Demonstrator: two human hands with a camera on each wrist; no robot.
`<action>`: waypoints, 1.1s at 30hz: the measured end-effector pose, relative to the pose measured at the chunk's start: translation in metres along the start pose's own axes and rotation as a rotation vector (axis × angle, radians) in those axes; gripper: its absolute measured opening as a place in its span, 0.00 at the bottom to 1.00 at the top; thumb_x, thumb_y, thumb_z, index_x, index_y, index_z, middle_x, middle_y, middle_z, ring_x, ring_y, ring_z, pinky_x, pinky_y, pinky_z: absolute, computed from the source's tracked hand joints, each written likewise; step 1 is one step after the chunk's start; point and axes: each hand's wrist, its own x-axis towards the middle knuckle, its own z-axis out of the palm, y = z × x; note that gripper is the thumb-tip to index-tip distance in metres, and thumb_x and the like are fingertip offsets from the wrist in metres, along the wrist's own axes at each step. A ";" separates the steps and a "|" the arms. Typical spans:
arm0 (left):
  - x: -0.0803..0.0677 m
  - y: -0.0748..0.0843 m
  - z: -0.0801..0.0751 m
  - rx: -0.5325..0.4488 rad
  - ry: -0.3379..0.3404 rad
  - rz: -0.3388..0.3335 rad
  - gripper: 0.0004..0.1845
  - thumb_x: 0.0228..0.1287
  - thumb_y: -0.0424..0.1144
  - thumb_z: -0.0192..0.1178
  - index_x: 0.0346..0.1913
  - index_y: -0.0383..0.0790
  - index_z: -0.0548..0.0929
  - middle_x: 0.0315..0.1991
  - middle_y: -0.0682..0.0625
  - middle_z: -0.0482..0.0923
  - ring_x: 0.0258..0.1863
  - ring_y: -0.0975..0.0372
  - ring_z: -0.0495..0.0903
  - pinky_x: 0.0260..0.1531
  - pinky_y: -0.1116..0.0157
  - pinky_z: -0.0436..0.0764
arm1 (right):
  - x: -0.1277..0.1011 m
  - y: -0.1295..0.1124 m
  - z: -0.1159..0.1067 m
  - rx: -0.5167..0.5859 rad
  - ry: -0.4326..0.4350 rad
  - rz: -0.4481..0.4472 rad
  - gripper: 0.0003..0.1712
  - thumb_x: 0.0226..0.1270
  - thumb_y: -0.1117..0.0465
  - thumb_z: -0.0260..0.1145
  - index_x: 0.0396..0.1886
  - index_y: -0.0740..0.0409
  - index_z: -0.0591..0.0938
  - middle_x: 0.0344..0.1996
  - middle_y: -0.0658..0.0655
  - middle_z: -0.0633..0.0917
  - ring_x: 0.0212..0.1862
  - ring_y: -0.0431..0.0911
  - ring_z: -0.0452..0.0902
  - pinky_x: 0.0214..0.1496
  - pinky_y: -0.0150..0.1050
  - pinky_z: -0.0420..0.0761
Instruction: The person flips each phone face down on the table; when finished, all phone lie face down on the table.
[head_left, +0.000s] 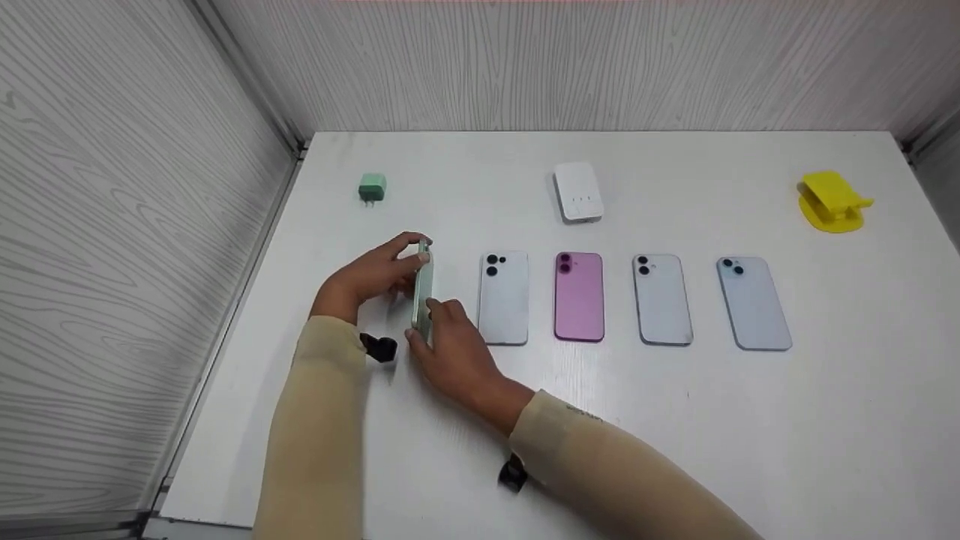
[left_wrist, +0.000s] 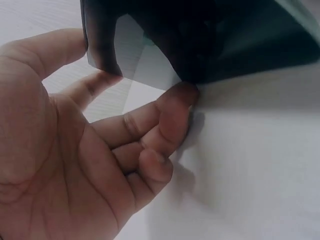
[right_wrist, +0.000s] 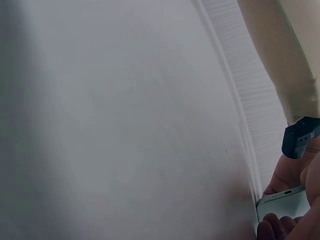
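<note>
A light green phone (head_left: 423,289) stands on its long edge at the left end of a row of phones. My left hand (head_left: 377,271) grips its far end, thumb and fingers at the top. At the near end, my right hand (head_left: 459,352) pinches the phone between thumb and fingers. In the left wrist view the glossy dark screen (left_wrist: 235,45) reflects the fingers of the left hand (left_wrist: 85,135). The right wrist view catches the phone's port end (right_wrist: 282,202) at its lower right corner, with fingers of the right hand (right_wrist: 280,227) beside it.
Rightward along the white table (head_left: 600,450) lie a white phone (head_left: 504,300), a pink phone (head_left: 579,300), another white phone (head_left: 663,301) and a pale blue phone (head_left: 756,306). Behind are a green charger (head_left: 372,187), a white power adapter (head_left: 578,192) and a yellow stand (head_left: 831,201).
</note>
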 end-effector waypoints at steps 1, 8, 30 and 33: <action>-0.001 -0.001 -0.001 -0.015 -0.004 0.009 0.32 0.83 0.62 0.54 0.81 0.56 0.67 0.58 0.40 0.82 0.50 0.51 0.84 0.47 0.57 0.77 | 0.000 0.001 0.000 -0.016 -0.012 0.001 0.37 0.87 0.46 0.60 0.80 0.67 0.70 0.65 0.64 0.79 0.61 0.51 0.83 0.67 0.46 0.83; -0.008 -0.010 -0.011 0.026 -0.001 0.098 0.33 0.82 0.53 0.62 0.84 0.51 0.70 0.60 0.41 0.86 0.47 0.54 0.82 0.52 0.58 0.80 | -0.001 0.002 0.001 -0.146 -0.068 0.046 0.39 0.82 0.44 0.68 0.76 0.67 0.75 0.60 0.63 0.83 0.59 0.51 0.85 0.63 0.46 0.86; -0.001 -0.025 -0.007 0.143 0.046 0.020 0.27 0.83 0.34 0.60 0.79 0.52 0.77 0.65 0.40 0.84 0.57 0.53 0.82 0.58 0.58 0.78 | 0.001 0.001 0.003 -0.459 -0.116 -0.035 0.53 0.77 0.36 0.70 0.81 0.73 0.67 0.68 0.67 0.77 0.64 0.54 0.79 0.68 0.44 0.83; -0.002 -0.025 -0.007 0.143 0.078 0.021 0.28 0.83 0.33 0.60 0.80 0.50 0.76 0.64 0.39 0.83 0.54 0.53 0.80 0.54 0.60 0.79 | 0.001 0.002 0.003 -0.475 -0.105 -0.056 0.47 0.81 0.41 0.68 0.80 0.73 0.69 0.66 0.66 0.78 0.63 0.55 0.80 0.67 0.44 0.83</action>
